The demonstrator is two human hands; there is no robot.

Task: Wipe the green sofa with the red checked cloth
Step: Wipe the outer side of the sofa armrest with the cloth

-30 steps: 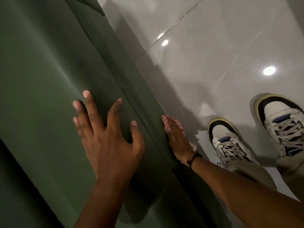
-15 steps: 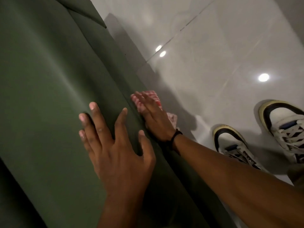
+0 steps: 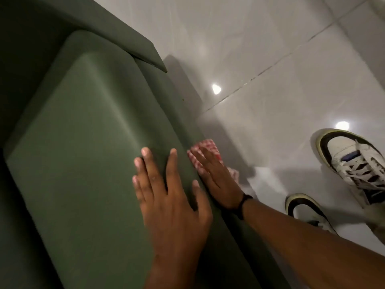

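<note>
Red checked cloth [image 3: 205, 150] is pinned flat against the outer vertical side of the green sofa [image 3: 83, 142], just over the top edge, on the face toward the floor [image 3: 281, 59]. Right hand [image 3: 216, 176] lies on it, palm to the fabric, fingers [image 3: 200, 156] extended and slightly spread, not curled round anything: a flat press, not a pinch. Part of the cloth shows beyond the fingertips, and a paler bunch hangs loose below the palm near the wrist, which carries a dark band [image 3: 243, 205]. Left hand [image 3: 166, 195] is flat on the sofa's top surface just beside the right, fingers splayed and holding nothing, likely bracing. Handling judgement: cloth is thin, light, limp, will bunch and fold under shear; it only tracks the hand if palm pressure holds. The loose tail could drag or slip out, so gather it under the palm or wad the cloth into the hand before a long stroke. Sofa covering looks like a smooth, matte, tight-stretched upholstery over padding, gives a little under load, moderate friction, nothing fragile. Frame is motion-blurred, so weave detail can't be read. Step in hand looks like wiping the side panel; the top cushion and the far arm [image 3: 116, 36] are within reach. Outward: glossy tiled floor with lamp reflections, person's two sneakers [image 3: 354, 163] standing close by the sofa side.
</note>
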